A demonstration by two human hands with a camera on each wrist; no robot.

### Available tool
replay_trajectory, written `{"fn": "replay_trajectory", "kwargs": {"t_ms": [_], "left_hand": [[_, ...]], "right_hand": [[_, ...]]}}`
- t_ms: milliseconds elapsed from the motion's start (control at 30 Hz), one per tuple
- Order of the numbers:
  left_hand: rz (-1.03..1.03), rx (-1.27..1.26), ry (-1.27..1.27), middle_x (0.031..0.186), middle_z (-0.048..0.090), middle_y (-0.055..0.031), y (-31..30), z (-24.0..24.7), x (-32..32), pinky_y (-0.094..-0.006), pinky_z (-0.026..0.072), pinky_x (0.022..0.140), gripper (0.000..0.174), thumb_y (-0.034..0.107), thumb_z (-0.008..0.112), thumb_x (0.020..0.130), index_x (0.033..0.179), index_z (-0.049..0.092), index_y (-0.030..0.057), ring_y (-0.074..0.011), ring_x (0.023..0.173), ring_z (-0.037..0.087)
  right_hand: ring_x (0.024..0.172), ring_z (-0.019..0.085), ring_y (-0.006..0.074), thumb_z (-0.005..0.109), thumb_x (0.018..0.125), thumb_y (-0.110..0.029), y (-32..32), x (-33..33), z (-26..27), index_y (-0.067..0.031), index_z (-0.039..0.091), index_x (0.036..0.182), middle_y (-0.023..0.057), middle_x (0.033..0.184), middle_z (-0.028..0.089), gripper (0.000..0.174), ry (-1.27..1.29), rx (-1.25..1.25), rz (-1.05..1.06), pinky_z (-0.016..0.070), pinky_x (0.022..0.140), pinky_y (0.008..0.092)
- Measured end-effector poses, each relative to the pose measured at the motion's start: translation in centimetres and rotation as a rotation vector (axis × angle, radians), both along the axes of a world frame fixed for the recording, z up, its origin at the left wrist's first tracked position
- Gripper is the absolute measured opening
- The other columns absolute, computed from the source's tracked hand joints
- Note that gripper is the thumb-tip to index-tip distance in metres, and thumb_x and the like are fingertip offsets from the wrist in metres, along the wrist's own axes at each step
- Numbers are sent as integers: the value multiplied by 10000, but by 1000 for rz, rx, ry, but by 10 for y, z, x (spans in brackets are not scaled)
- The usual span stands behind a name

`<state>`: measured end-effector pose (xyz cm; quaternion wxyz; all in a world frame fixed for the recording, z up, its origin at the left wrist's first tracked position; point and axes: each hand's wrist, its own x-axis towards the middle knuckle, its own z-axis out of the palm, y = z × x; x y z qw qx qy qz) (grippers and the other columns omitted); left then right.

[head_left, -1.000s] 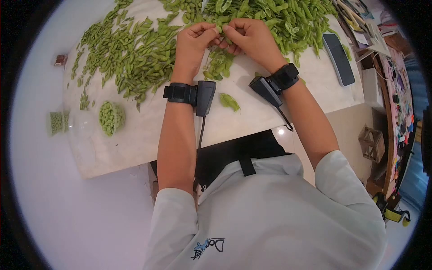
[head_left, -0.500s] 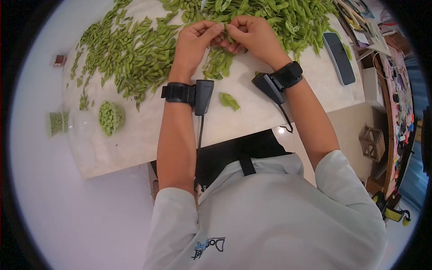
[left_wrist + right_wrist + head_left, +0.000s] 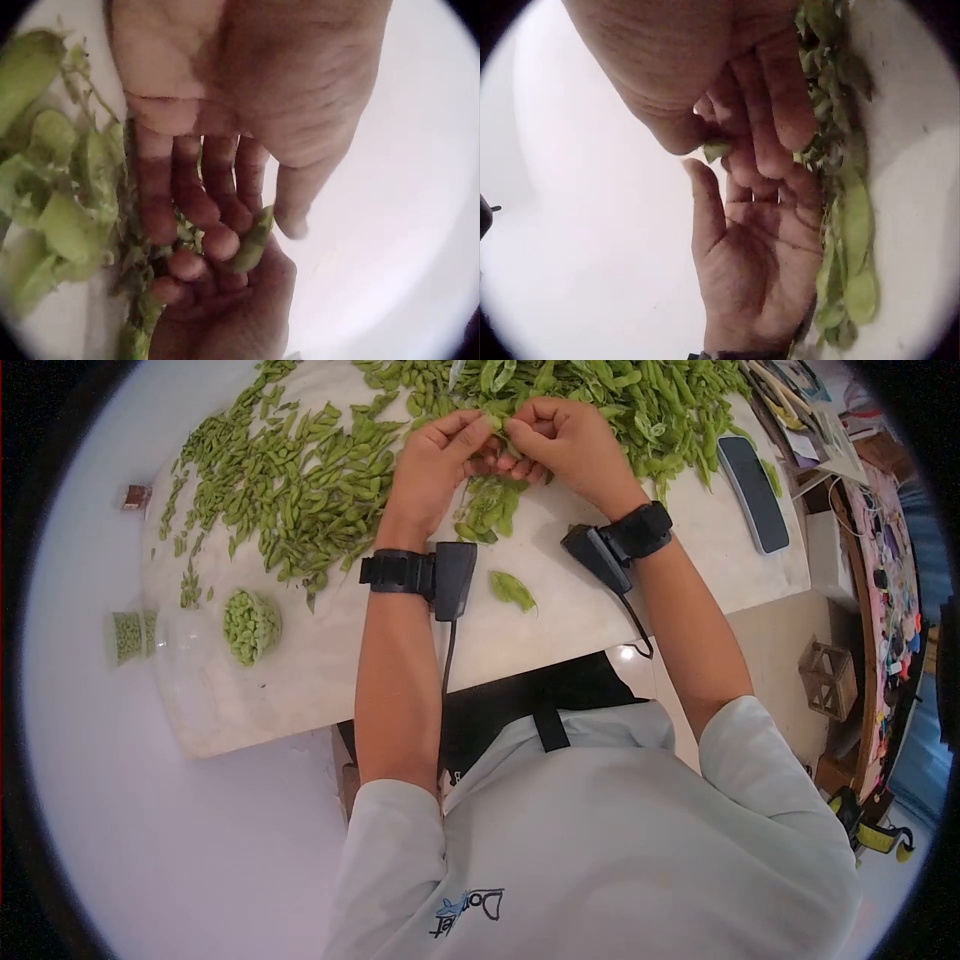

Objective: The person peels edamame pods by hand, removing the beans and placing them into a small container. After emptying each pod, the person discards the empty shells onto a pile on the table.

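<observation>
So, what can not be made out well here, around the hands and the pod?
- The pod: the head view has it nearly covered by the fingers of the left hand and right hand; the wrist views show only part, so open or closed is unclear.
- Loose pods beside the hands: blurred in both wrist views, too near the lens.
- Clutter at the right edge, head view: too small, cut by the lens rim.

Bright, even light washes the white table (image 3: 300, 690) nearly to glare, leaving only faint shadows under the pods (image 3: 290, 490), while the head view bows towards its black round rim and both wrist views are close, soft and out of focus.
</observation>
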<state>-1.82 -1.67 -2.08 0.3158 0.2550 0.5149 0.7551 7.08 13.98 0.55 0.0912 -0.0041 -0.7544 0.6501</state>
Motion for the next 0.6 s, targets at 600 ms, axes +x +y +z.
{"fn": "replay_trajectory", "kwargs": {"t_ms": [600], "left_hand": [[-15, 7, 82, 853, 595, -62, 6, 3, 5, -277, 527, 677, 144, 45, 579, 848, 981, 537, 9, -167, 748, 632]], "right_hand": [[505, 553, 72, 599, 872, -205, -3, -1, -6, -23, 605, 799, 36, 596, 609, 196, 102, 171, -139, 443, 469, 240]]}}
